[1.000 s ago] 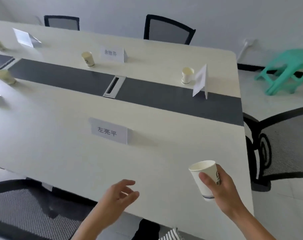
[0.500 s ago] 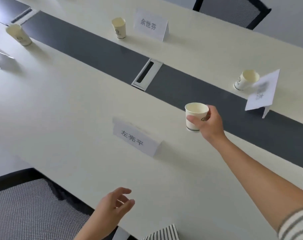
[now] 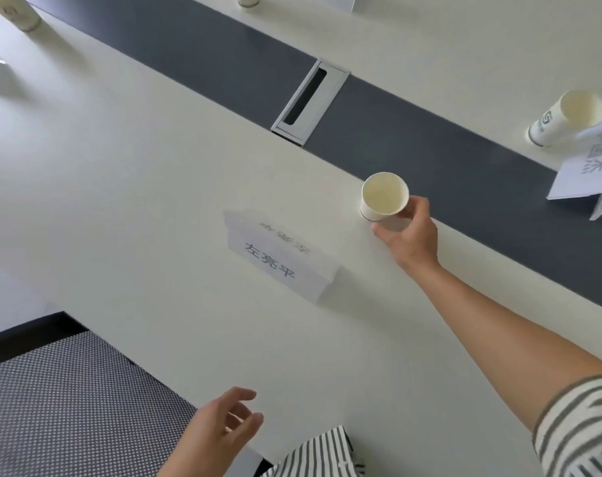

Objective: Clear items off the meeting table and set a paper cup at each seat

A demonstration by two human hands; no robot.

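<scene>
While our right hand's fingers (image 3: 417,207) were wrapped around the paper cup (image 3: 384,197), we held it upright just beyond the name card (image 3: 278,259); releasing gently would avoid tipping. Our left hand (image 3: 220,432) hung loosely spread, empty.

paper cup (image 3: 383,197) on table (image 3: 120,187), right of name card (image 3: 278,258) | cable slot (image 3: 309,101) behind card
</scene>
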